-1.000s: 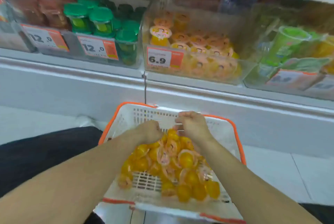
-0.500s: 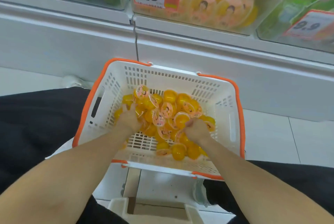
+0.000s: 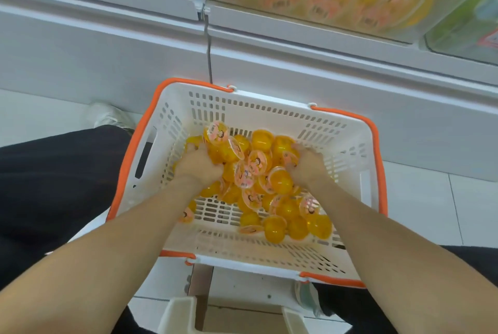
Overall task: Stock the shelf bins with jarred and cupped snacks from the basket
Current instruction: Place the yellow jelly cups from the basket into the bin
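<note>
Both hands, left [image 3: 198, 165] and right [image 3: 307, 169], curl their grip into the heap of yellow jelly cups [image 3: 256, 172] in the white basket [image 3: 347, 145]; the matching shelf bin [image 3: 444, 10] lies up and far, slightly right.

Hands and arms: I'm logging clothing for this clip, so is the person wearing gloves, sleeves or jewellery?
Neither the left hand nor the right hand has a glove. Both forearms are bare up to the picture's edge, with no sleeve, watch or bracelet showing. Rings cannot be judged.
</note>
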Demonstrator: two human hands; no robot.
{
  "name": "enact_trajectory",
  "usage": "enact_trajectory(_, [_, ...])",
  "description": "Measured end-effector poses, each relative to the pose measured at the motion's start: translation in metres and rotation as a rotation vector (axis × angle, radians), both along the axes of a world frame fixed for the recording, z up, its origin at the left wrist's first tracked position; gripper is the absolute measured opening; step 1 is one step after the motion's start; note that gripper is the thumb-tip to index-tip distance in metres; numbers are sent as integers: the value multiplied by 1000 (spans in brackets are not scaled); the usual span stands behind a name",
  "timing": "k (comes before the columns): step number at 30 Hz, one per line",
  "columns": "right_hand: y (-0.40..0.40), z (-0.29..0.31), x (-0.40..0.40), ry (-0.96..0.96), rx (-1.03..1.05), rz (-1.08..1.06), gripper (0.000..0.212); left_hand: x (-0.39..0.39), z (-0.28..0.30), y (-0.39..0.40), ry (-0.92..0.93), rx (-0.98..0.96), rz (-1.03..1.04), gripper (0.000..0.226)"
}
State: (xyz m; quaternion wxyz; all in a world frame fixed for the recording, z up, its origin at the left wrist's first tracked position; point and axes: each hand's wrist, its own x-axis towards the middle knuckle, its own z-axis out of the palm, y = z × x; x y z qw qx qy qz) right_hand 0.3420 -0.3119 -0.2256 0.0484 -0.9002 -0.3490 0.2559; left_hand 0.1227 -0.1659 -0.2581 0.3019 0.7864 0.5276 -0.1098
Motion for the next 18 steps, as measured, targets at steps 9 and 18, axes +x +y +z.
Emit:
enact_trajectory(9, [21, 19, -7, 162, 110, 10, 37, 39, 21, 5, -173, 117, 59, 52])
enact_trajectory(18, [-8, 79, -12, 1040, 424, -426, 29, 64, 12, -12, -385, 1, 376, 21])
